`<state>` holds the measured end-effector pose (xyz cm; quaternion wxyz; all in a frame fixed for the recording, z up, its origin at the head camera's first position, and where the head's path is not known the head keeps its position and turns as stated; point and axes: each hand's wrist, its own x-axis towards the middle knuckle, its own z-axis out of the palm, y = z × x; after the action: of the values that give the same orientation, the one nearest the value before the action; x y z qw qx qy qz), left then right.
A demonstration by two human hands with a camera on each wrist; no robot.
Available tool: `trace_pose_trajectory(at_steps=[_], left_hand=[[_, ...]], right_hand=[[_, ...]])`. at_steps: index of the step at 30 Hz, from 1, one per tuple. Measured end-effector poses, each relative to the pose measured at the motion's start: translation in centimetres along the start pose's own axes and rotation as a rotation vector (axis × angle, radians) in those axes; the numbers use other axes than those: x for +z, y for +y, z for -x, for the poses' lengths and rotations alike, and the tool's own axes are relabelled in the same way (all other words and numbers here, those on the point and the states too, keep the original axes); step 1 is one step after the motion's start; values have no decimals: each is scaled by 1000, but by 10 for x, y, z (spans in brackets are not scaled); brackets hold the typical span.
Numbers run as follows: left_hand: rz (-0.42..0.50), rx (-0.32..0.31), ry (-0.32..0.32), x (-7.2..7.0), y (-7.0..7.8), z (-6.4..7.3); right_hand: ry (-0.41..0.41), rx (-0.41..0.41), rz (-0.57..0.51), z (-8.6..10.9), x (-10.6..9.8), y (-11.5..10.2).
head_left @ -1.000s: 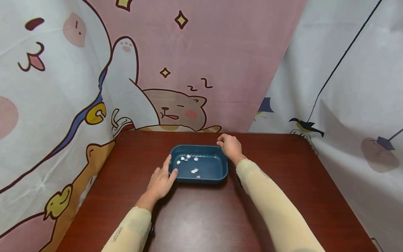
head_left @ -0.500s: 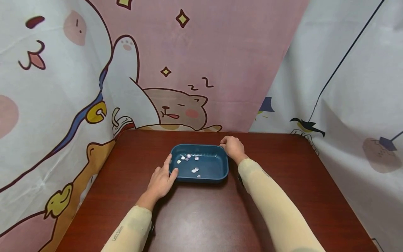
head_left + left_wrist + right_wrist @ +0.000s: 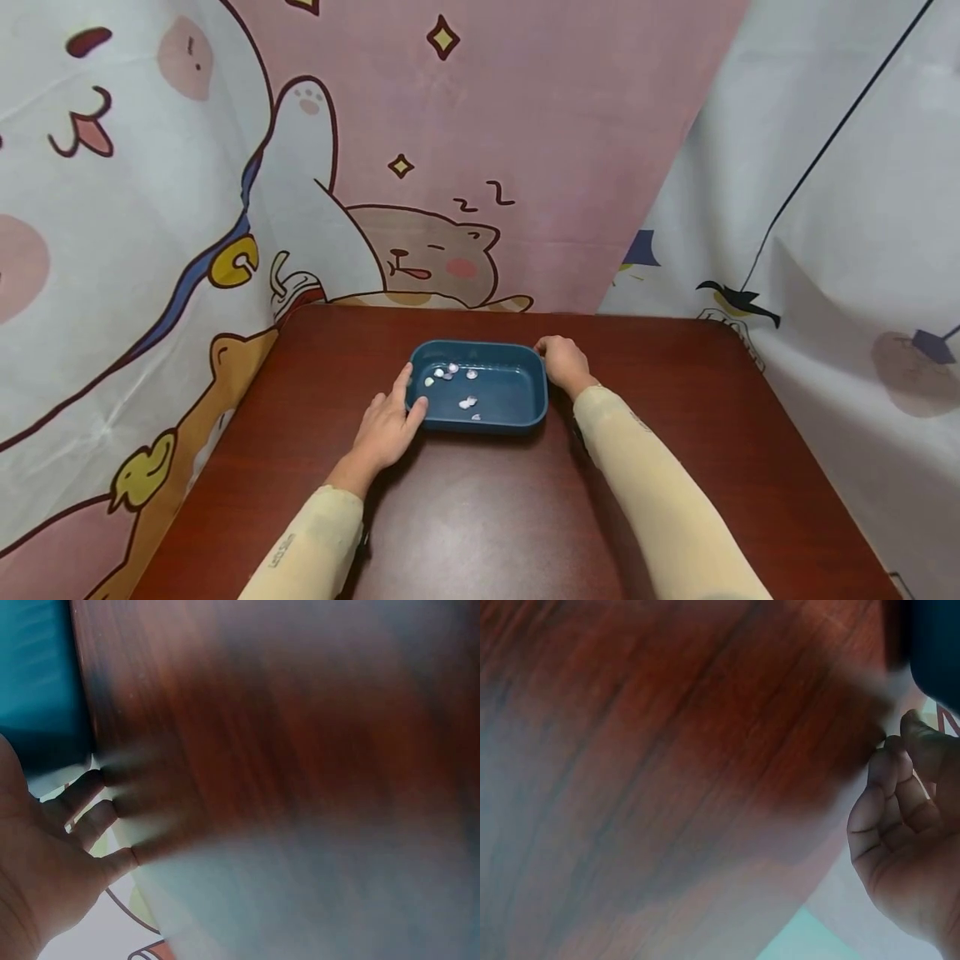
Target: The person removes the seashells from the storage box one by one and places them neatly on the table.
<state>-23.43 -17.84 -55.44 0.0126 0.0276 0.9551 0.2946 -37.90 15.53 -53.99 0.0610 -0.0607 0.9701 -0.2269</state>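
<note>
A dark teal rectangular tray (image 3: 517, 400) sits on the table, with several small whitish shell-like pieces (image 3: 468, 402) scattered mostly over its left half. My left hand (image 3: 384, 429) rests at its left side, fingers stretched along the wall and thumb by the front left corner. In the left wrist view the fingers (image 3: 96, 821) are spread beside the tray's wall (image 3: 45, 742). At the far right corner is my right hand (image 3: 566, 365), its fingers curled by the rim. The right wrist view shows the thumb close to the curled fingers (image 3: 866, 825), nothing visible between them.
A reddish-brown wooden table (image 3: 480, 517) lies under the tray. Behind it and at both sides hangs a cartoon-printed cloth (image 3: 555, 125), meeting the table's far edge.
My right hand has moved slightly right and towards me, from above the tray's far right corner to its outer side. The left hand stays at the left wall. The view has shifted a little.
</note>
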Motion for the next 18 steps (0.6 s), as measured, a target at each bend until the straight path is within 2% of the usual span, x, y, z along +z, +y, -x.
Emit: trace_pose_trajectory(at_steps=[18], left_hand=[[-1,-11,12,-1,0,-2]], right_hand=[[4,-24,65,-7,2,-1]])
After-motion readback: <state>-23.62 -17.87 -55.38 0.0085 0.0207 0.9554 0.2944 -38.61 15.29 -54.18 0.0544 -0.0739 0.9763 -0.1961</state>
